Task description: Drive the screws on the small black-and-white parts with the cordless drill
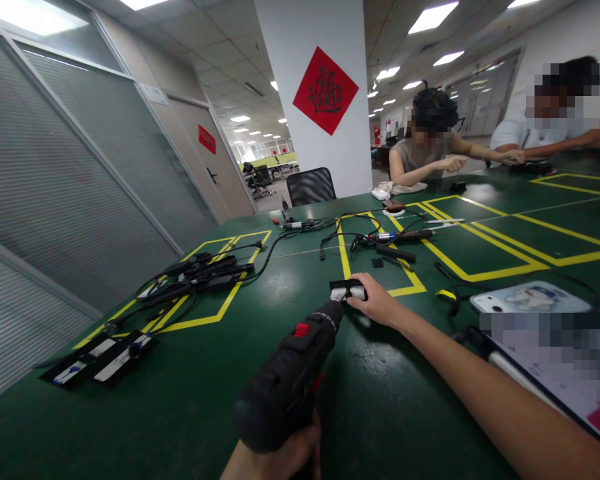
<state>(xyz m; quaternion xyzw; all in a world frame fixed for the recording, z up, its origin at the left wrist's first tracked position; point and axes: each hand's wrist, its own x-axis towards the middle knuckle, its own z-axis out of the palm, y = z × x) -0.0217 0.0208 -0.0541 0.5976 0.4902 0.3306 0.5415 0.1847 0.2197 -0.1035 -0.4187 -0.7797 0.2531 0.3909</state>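
My left hand (293, 453) is wrapped round the grip of a black and red power drill (290, 367) at the bottom centre. The drill points forward, with its front end at a small black and white piece (349, 291) on the green table. Whether the bit touches the piece cannot be made out. From the right, my right hand (377, 301) reaches in and grips this piece between thumb and fingers, near a yellow tape line. Behind it lie a pen-shaped electric tool (405, 236), a black bar (396, 253) and a small dark block (377, 263).
Black cables and adapters (200, 273) lie at the left, with two flat black and white pieces (123, 360) nearer. A phone (530, 297) and a partly blurred screen (555, 373) are beside my right arm. Two people sit across the green table (180, 413) at the back right.
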